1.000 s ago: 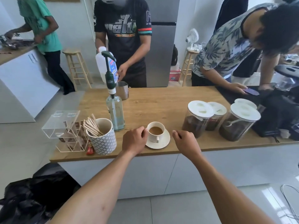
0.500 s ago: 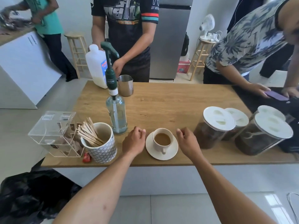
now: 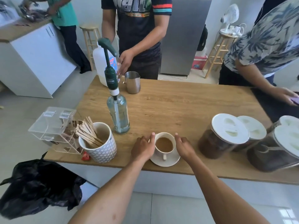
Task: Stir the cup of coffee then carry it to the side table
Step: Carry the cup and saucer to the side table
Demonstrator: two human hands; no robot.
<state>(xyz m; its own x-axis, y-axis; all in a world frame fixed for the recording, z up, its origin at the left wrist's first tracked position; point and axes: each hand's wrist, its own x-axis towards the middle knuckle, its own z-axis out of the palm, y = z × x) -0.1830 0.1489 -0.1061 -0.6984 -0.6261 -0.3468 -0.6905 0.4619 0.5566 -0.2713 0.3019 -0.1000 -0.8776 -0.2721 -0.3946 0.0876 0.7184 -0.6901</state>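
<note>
Near the counter edge (image 3: 113, 164), left hand (image 3: 142, 148) and right hand (image 3: 184, 147) flank the cup (image 3: 162, 153); grip unclear.

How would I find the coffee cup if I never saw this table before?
Look along the near edge of the wooden counter. Between the person's left hand and right hand sits a white cup on a white saucer. It is the only cup holding light brown coffee; the patterned mug to its left holds wooden sticks.

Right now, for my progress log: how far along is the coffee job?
Done: unclear; no stirrer stands in the cup, coffee looks evenly tan. In hand: left hand and right hand flank the cup on its saucer. Left: lifting it, carrying it off the counter.
</note>
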